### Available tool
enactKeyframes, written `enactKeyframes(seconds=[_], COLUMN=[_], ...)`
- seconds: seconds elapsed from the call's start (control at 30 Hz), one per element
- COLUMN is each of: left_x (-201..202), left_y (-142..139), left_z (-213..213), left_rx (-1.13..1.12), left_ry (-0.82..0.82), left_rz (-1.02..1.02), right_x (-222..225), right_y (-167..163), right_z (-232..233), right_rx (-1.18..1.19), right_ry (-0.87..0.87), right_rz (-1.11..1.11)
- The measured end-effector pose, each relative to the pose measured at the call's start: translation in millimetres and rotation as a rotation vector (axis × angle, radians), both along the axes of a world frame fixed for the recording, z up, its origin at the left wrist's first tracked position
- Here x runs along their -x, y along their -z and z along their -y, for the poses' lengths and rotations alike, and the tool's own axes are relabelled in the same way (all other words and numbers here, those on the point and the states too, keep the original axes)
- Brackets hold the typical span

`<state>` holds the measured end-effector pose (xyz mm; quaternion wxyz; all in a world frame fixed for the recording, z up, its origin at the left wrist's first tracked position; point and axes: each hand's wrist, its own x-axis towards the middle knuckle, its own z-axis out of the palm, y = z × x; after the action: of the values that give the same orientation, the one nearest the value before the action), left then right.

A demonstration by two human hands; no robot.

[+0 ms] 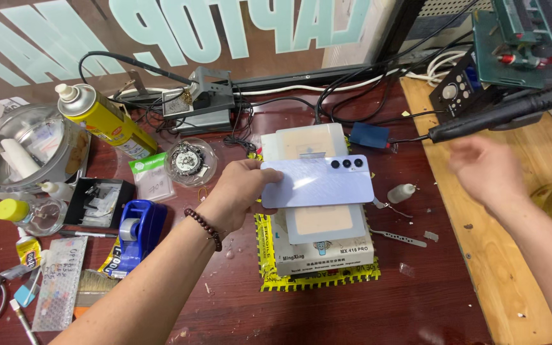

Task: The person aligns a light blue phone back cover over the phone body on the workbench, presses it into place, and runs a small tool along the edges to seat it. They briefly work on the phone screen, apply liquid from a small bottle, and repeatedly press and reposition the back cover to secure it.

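Above the heating pad, left hand fingers grip a lilac phone; at three o'clock, right hand hovers open.

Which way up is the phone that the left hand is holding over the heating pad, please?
Back side up: the phone shows its pale rear cover with three camera lenses, held level by the left hand above the heating pad.
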<state>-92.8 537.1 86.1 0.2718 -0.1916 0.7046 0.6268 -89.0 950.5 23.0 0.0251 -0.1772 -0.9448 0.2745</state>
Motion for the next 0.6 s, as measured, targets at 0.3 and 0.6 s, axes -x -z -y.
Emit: enactKeyframes(seconds=[0.3,0.6], left_x=[-4,-1], left_y=[4,4], left_z=[-10,-4], left_rx=[0.069,0.038], left_ry=[0.027,0.02], left_rz=[-0.021,-0.031], right_x=[-40,-39], right_y=[74,-52], right_z=[44,95], right_rx=[0.188,0.401], right_ry=[-0.054,-0.315], right_rz=[0.138,-0.202])
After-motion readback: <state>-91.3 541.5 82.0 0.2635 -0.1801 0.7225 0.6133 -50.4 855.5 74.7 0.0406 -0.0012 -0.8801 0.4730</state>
